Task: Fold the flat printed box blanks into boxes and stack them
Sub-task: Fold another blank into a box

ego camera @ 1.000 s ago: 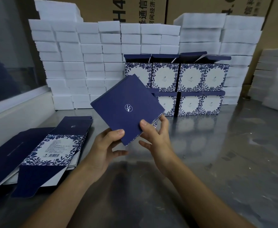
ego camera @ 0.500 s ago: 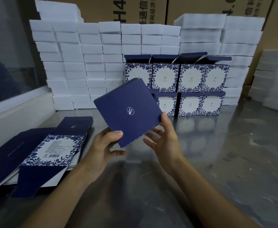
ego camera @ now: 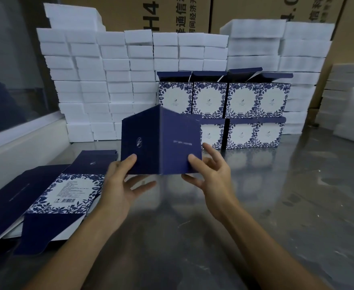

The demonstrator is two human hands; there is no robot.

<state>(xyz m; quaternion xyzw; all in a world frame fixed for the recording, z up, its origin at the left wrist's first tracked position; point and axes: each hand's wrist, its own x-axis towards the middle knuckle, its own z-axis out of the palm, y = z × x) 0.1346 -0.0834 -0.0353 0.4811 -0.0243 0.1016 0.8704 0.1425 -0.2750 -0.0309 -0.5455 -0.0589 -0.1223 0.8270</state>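
Observation:
A dark blue box is held up above the steel table, one corner edge toward me, two blue faces showing. My left hand pinches its lower left corner with the thumb on the front face. My right hand pinches its lower right corner, other fingers spread. A pile of flat printed blanks lies on the table at the left. Folded blue-and-white floral boxes stand stacked in two rows at the back, the top row with flaps up.
White foam blocks are stacked in a wall behind the boxes and at the far right. Brown cartons rise behind them. A ledge and window run along the left. The steel table stretches right.
The box turned from showing one flat blue face tilted to showing a corner edge with two faces. Both hands shifted to its lower corners, and it sits a little to the right.

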